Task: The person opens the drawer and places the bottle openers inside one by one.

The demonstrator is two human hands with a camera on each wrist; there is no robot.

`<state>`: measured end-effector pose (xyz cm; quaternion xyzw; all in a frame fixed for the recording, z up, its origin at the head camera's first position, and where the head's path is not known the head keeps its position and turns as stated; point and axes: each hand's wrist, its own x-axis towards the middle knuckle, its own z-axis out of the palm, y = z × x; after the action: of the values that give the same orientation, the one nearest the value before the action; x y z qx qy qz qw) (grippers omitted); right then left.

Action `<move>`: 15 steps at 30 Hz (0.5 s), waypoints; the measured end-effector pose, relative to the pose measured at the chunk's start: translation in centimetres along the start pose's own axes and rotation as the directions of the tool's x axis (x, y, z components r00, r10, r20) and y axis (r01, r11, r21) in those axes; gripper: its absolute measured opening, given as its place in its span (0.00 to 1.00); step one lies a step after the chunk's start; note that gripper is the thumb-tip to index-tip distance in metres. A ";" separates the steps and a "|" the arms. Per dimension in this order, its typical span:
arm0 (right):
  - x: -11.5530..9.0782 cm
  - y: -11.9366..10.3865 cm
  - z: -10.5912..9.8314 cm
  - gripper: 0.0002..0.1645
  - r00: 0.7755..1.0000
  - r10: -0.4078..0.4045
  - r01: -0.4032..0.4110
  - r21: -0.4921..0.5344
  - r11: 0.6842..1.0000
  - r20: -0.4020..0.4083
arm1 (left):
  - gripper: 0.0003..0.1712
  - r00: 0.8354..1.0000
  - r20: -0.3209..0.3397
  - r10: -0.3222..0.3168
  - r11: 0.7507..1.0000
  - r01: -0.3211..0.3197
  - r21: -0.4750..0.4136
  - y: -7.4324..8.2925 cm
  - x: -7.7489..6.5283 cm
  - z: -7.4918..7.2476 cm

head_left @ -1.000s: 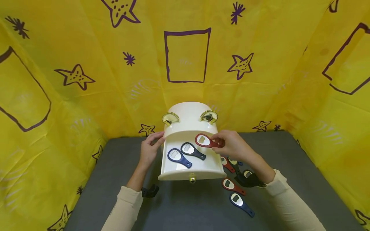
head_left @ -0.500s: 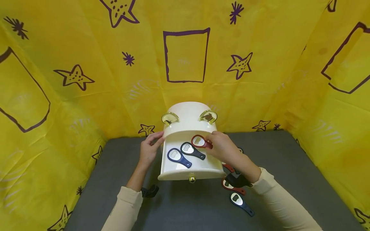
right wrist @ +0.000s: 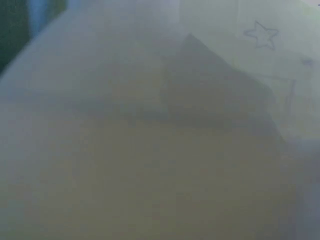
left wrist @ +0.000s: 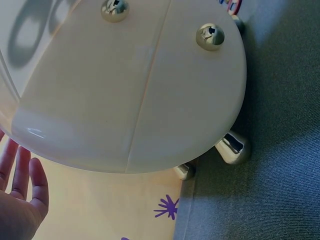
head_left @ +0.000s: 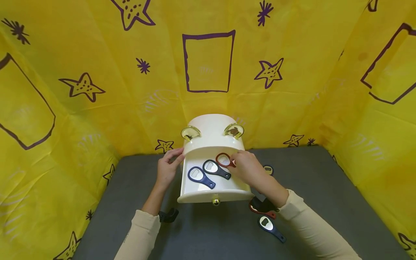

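A white rounded box (head_left: 212,131) with gold trim stands with its drawer (head_left: 191,194) pulled out. Inside the drawer lie a blue bottle opener (head_left: 201,177) and a black bottle opener (head_left: 217,169) side by side. To their right, my right hand (head_left: 248,168) pinches the handle of a red bottle opener (head_left: 224,160), whose round head shows over the drawer floor. My left hand (head_left: 167,169) touches the box's left side with its fingers; in the left wrist view those fingers (left wrist: 39,185) look fairly straight. The right wrist view is blurred and shows mostly a pale surface.
On the grey table (head_left: 208,234), right of the box, lie another blue bottle opener (head_left: 271,229), a red one (head_left: 270,215) partly under the right wrist strap, and one more opener (head_left: 268,169) behind the hand. Yellow patterned cloth (head_left: 130,119) walls the table in.
My right hand has moved left and inward with the red bottle opener, bringing it beside the black one. The left hand has stayed on the box's side.
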<state>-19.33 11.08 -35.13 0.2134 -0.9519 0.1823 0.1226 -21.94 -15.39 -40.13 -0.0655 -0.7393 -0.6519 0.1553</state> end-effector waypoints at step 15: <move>-0.6 1.2 -0.1 0.09 0.998 -0.019 0.028 0.139 0.990 -0.065 | 0.18 1.000 -0.005 0.000 1.000 0.000 -0.013 -2.7 0.9 -0.2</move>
<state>-19.27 12.33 -35.53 0.2265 -0.9298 0.2541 0.1398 -23.56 -16.09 -42.40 -0.0648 -0.7347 -0.6568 0.1568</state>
